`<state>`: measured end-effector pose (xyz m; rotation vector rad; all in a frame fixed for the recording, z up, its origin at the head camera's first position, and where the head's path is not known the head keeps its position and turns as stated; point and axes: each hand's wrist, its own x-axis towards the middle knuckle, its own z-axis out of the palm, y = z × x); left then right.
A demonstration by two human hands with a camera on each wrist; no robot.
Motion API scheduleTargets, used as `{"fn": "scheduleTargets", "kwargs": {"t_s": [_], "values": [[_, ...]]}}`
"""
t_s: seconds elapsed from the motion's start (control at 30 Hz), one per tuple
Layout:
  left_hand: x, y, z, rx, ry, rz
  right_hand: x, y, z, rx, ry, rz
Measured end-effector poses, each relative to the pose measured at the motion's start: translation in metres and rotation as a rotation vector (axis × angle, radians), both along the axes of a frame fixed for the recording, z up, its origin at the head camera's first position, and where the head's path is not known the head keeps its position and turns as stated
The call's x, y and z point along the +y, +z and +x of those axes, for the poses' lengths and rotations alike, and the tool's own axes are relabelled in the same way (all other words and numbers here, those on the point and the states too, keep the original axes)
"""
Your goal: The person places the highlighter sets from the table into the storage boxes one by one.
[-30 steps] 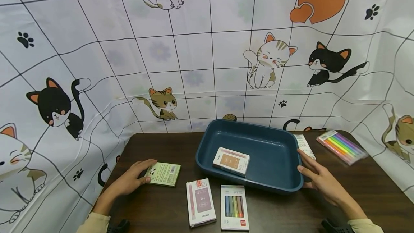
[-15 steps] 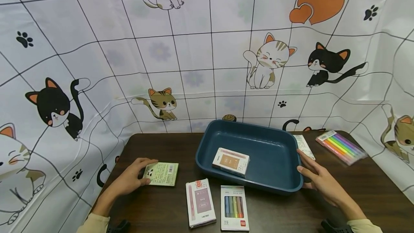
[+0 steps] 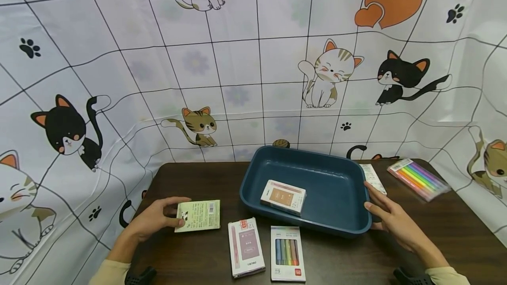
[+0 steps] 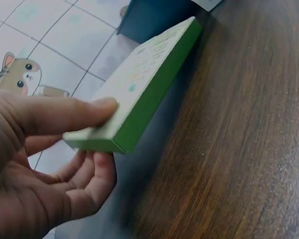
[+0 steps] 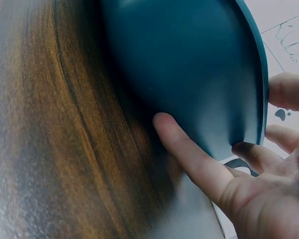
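Observation:
In the head view my left hand (image 3: pixel 152 219) pinches a flat light-green box (image 3: pixel 200 216) by its left end. The left wrist view shows the thumb on its printed face, curled fingers beneath, and the box (image 4: pixel 154 84) tilted, its near end off the wood. My right hand (image 3: pixel 396 221) holds the right end of a dark blue bin (image 3: pixel 332 184). Close up, two of its fingertips reach over the rim of the bin (image 5: pixel 189 64), while other fingers lie against the outer wall. Inside the bin, a white box with a tan panel (image 3: pixel 283 197) leans toward the front wall.
On the dark wooden table (image 3: pixel 190 258) in front of the bin lie a white box with a mauve panel (image 3: pixel 246 247) and a box of coloured pens (image 3: pixel 288 254). Behind my right hand are a white printed packet (image 3: pixel 373 179) and a rainbow pen pouch (image 3: pixel 419 179). A cat-print curtain (image 3: pixel 237 65) hangs behind.
My left hand has shifted slightly down and toward me, turning and tilting the green box in its grip. The right hand and the bin stay in place.

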<state>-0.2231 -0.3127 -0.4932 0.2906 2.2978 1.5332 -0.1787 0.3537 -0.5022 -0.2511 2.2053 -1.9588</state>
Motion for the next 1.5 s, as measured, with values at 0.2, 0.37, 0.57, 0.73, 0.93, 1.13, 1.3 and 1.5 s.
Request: {"fn": "scheduleTargets", "kwargs": {"t_s": [0.2,0.37,0.57,0.73,0.93,1.13,1.3,1.5], "values": [[-0.0003,-0.0003,0.0004,-0.077,-0.013,0.112,0.0,0.0004,-0.0002,-0.01,-0.003,0.001],[-0.0001,-0.002,-0.0019,-0.114,-0.024,0.154,-0.0001,0.0007,0.0001,-0.009,-0.003,0.001],[-0.0001,-0.0051,-0.0043,-0.129,-0.023,0.188,-0.0001,0.0014,-0.0003,-0.005,-0.003,0.001],[-0.0009,-0.0038,-0.0068,-0.124,-0.038,0.207,0.0009,0.0023,-0.0009,0.015,0.003,0.029],[-0.0033,-0.0043,-0.0054,-0.137,-0.011,0.214,0.0003,0.0011,0.0005,0.007,0.009,0.021],[0.0002,-0.0043,-0.0057,-0.132,0.02,0.197,0.0015,0.0006,0.002,0.007,0.002,0.024],[0.0025,-0.0076,-0.0076,-0.132,0.058,0.205,0.0019,0.0022,0.0,0.014,0.002,0.032],[0.0012,-0.0093,-0.0059,-0.155,0.054,0.249,-0.0006,0.0015,0.0013,0.007,0.002,0.022]]}}
